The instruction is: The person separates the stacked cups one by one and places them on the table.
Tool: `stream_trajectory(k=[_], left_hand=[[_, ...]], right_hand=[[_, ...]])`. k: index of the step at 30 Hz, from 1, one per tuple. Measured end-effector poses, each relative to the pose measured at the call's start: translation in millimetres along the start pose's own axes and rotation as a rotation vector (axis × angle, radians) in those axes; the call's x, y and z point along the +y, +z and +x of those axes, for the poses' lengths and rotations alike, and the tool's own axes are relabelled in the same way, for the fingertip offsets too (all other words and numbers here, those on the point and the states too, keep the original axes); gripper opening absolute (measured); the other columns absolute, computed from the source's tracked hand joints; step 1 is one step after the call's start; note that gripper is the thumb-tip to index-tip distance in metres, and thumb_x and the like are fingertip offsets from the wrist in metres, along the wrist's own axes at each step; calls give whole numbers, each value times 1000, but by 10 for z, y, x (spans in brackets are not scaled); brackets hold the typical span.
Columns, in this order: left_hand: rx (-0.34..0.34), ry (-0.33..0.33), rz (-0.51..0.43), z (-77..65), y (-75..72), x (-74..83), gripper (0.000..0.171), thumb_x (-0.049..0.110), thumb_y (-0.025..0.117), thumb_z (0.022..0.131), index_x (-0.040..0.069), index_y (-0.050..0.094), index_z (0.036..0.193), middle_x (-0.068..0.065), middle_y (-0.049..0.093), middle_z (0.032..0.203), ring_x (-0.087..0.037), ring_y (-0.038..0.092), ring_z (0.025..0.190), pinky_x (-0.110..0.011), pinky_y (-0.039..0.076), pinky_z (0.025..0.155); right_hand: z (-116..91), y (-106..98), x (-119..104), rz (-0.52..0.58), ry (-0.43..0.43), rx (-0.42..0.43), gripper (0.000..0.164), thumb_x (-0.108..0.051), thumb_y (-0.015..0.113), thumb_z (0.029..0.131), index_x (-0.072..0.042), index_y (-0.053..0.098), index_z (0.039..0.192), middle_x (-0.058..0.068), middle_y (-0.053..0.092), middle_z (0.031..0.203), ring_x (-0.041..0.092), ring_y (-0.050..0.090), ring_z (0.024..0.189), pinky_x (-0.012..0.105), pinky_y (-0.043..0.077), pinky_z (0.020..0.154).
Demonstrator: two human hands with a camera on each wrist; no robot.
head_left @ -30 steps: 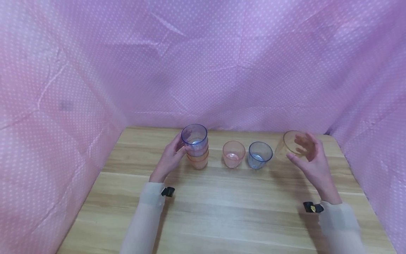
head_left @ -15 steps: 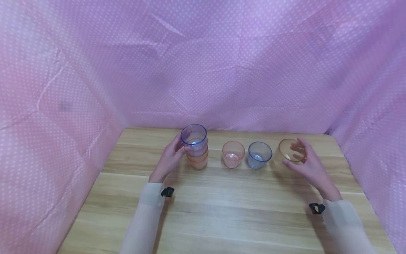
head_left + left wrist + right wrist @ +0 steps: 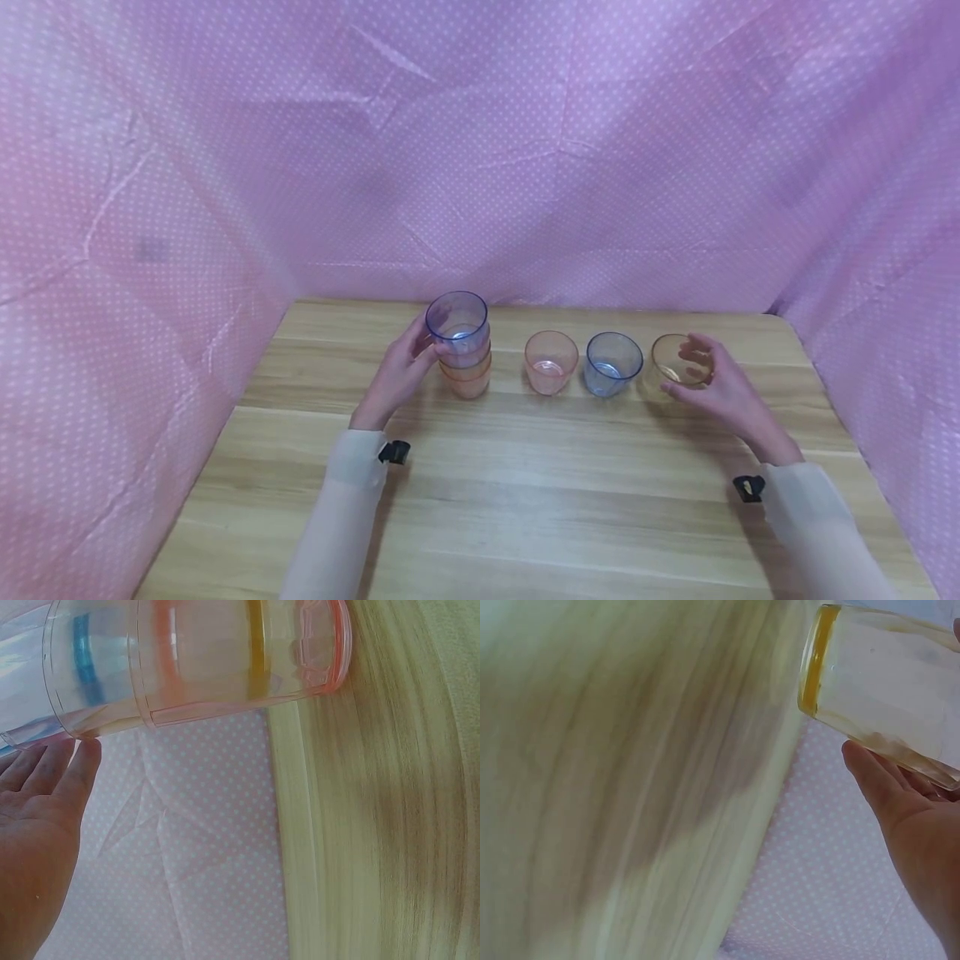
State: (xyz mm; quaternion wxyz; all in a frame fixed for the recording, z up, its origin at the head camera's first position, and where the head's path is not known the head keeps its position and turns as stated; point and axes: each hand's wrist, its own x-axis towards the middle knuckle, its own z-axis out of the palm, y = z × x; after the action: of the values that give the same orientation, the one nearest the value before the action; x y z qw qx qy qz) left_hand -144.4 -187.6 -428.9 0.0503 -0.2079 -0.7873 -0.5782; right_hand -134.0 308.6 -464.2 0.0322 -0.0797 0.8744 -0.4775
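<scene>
My left hand point(image 3: 399, 375) holds the upper part of a stack of clear plastic cups, thumb in front and fingers behind. A blue-rimmed cup point(image 3: 457, 318) tops the stack, and a reddish-orange cup point(image 3: 468, 385) forms its base on the table. In the left wrist view the nested cups show blue, orange and yellow bands, with the fingertips point(image 3: 88, 748) against the upper wall. My right hand point(image 3: 726, 387) grips a yellow cup point(image 3: 670, 364) from its right side, thumb in front and fingers at the back. That cup is upright, beside the standing blue cup point(image 3: 612, 372).
Between the stack and the blue cup stands a pink cup point(image 3: 551, 371), so the cups form a row near the back of the wooden table point(image 3: 525, 483). Pink dotted cloth point(image 3: 480, 150) rises behind the table and along both sides.
My right hand has lowered the yellow cup and brought it left, closer to the standing blue cup. The left hand and the stack have stayed put.
</scene>
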Motion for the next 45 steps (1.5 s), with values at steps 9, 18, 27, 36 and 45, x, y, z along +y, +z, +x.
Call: stream_trajectory(k=[9, 18, 27, 36, 45], left_hand=[[7, -19, -10, -9, -4, -40, 63, 7, 62, 102, 2, 36, 159, -21, 44, 158, -40, 45, 143, -45, 40, 119], [-5, -20, -24, 21, -15, -41, 64, 10, 61, 103, 3, 34, 161, -19, 41, 161, -39, 45, 144, -42, 43, 117], [-9, 32, -28, 28, 1, -66, 66, 23, 59, 102, 5, 34, 161, -15, 42, 161, -35, 44, 145, -38, 41, 119], [6, 37, -30, 7, 6, -85, 71, 33, 60, 101, 5, 35, 161, -16, 44, 160, -36, 44, 145, -40, 41, 119], [4, 24, -46, 20, 15, -82, 64, 19, 61, 103, 5, 36, 160, -17, 45, 159, -34, 44, 146, -38, 41, 119]], right_hand=[[21, 37, 22, -35, 5, -34, 102, -18, 85, 88, 11, 16, 157, 39, 40, 147, 63, 47, 128, 5, 49, 87], [3, 37, 61, -75, -14, -53, 108, -20, 85, 89, 10, 9, 159, 39, 39, 149, 61, 45, 130, 25, 56, 96], [-49, 20, 23, -73, -13, -21, 112, -23, 82, 92, 1, -1, 164, 32, 19, 165, 57, 23, 147, 64, 25, 120], [-142, 52, -186, -22, -76, 266, 70, -20, 70, 101, -11, 35, 161, 14, 42, 161, 21, 46, 141, 0, 34, 104], [-176, 249, -629, 138, -307, 497, 41, 4, 68, 96, 3, 62, 136, -5, 68, 134, 2, 60, 119, 14, 46, 106]])
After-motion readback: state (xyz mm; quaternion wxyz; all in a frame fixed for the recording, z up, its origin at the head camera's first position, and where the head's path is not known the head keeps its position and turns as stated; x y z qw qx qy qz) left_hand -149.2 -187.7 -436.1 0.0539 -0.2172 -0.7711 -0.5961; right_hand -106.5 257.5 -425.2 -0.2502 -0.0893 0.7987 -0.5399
